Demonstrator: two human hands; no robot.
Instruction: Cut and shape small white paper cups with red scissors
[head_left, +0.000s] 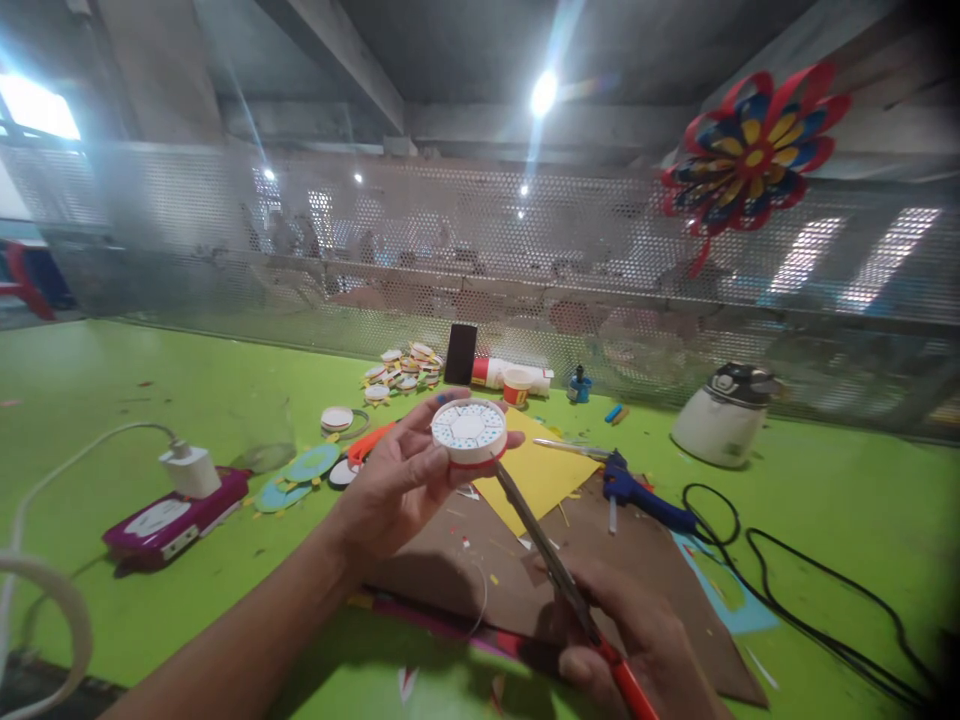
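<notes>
My left hand [397,480] is raised above the table and pinches a small round white disc [469,432] with a red rim and coloured dots on its face. My right hand [637,645] is closed round the red handles of a pair of scissors [551,560]. The scissor blades point up and left, and their tip touches the lower edge of the disc. Under both hands lie a brown cardboard sheet [495,585] and a yellow paper sheet [536,470].
On the green table: a blue glue gun [645,492] with a black cable [795,590], a purple power strip [176,518] with a white charger, several finished discs [401,372], a black phone [460,353], a white pot [724,413]. A paper flower [754,145] hangs on the mesh fence.
</notes>
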